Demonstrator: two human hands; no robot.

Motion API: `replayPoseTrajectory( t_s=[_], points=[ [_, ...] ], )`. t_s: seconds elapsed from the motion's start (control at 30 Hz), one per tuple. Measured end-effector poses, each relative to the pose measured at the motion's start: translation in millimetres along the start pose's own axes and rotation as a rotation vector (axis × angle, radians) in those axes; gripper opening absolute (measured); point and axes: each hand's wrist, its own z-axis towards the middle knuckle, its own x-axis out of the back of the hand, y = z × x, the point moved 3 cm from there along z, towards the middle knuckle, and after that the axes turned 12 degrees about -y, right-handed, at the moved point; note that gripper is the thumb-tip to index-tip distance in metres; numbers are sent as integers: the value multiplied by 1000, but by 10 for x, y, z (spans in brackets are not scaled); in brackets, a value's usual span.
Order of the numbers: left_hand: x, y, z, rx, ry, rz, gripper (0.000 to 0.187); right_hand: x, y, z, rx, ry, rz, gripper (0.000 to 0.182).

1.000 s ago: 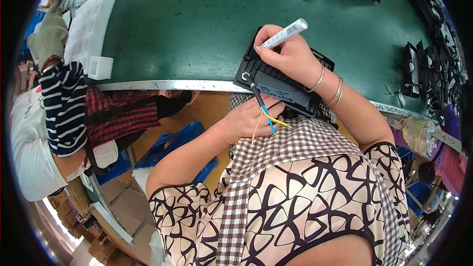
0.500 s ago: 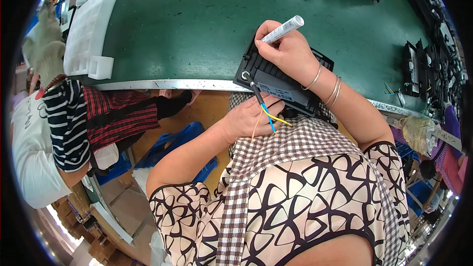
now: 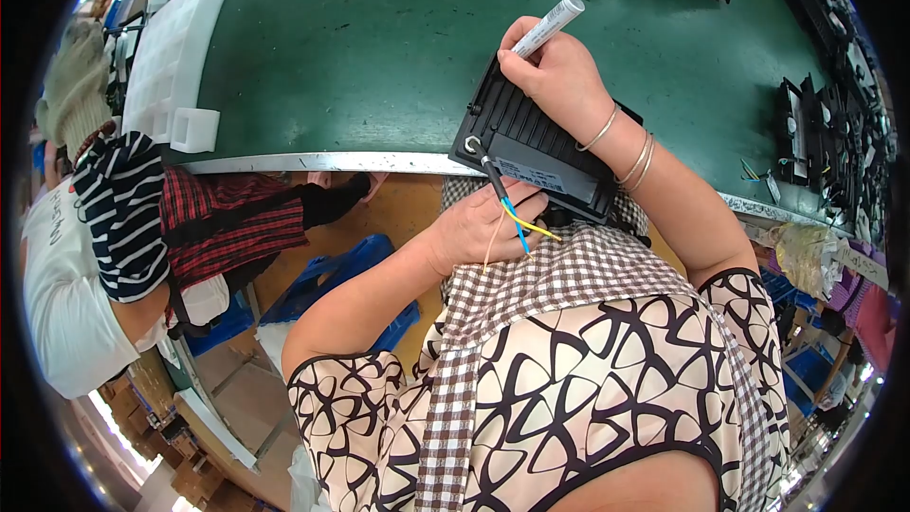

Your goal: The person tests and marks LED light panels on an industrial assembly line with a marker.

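Note:
A black ribbed lamp housing (image 3: pixel 527 142) lies at the near edge of the green table (image 3: pixel 379 47), partly hanging over it. My right hand (image 3: pixel 559 76) grips a white marker pen (image 3: pixel 548 27), its tip hidden under the fingers at the housing's far edge. My left hand (image 3: pixel 479 228) holds the housing's near underside, with the black cable (image 3: pixel 493 177) and its blue and yellow wires (image 3: pixel 523 228) lying over the fingers. Bangles sit on my right wrist.
A white foam tray (image 3: pixel 171 57) and a small foam block (image 3: pixel 194 130) lie at the table's left. A co-worker in a striped sleeve (image 3: pixel 123 218) with a gloved hand (image 3: pixel 71 85) sits to my left. More black housings (image 3: pixel 806 133) stand at the right.
My right hand with the marker has slid up toward the housing's far edge, uncovering more ribs. The co-worker's gloved hand has shifted at the left. My left hand has stayed put.

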Motion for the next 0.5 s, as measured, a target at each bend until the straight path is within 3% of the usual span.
replayPoseTrajectory(
  t_s=[0.5],
  points=[
    [3,26,-34,25,-2,-1,25,69,77,45,-23,58,10,19]
  ],
)
